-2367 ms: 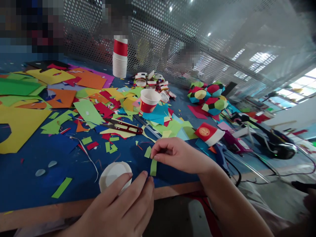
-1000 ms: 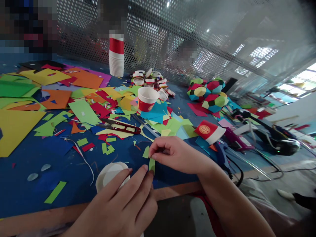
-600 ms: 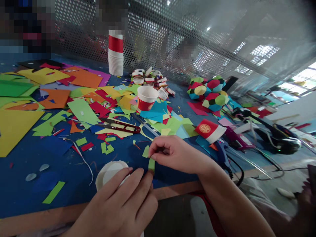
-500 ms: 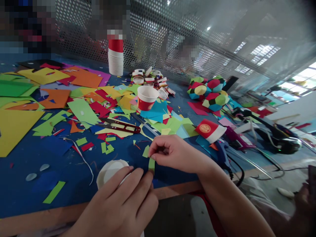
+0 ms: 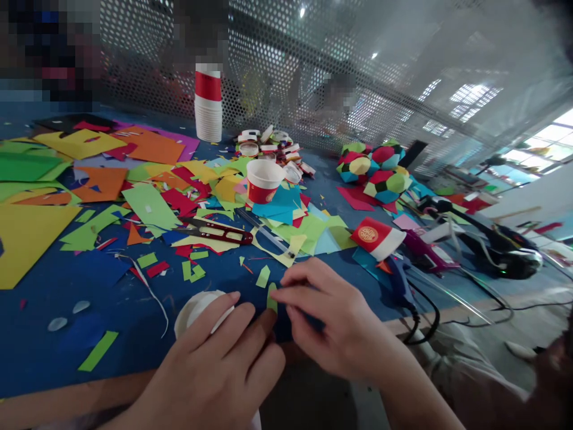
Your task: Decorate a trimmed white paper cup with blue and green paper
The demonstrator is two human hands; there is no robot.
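My left hand (image 5: 224, 358) is wrapped over a white paper cup (image 5: 194, 310), most of which it hides. From under that hand's fingertips sticks out a short green paper strip (image 5: 272, 298); how it is held there is hidden. My right hand (image 5: 331, 316) hovers just right of the strip, its index fingertip at the strip's edge and the thumb apart below, with nothing between them. A small pointed green paper piece (image 5: 263, 276) lies on the blue table just beyond. Further off are dark red thread snips (image 5: 219, 230).
Coloured paper scraps (image 5: 152, 203) cover the table's left and middle. A red-white cup (image 5: 264, 179) stands among them, with a cup stack (image 5: 208, 113) behind. At right are a tipped cup (image 5: 378, 237), a blue glue gun (image 5: 400, 283) with its cord, and patchwork paper balls (image 5: 387, 185).
My right hand has drawn back slightly right and down, its pinch opening. The small green piece lies free on the table, its pointed end up. My left hand has barely moved.
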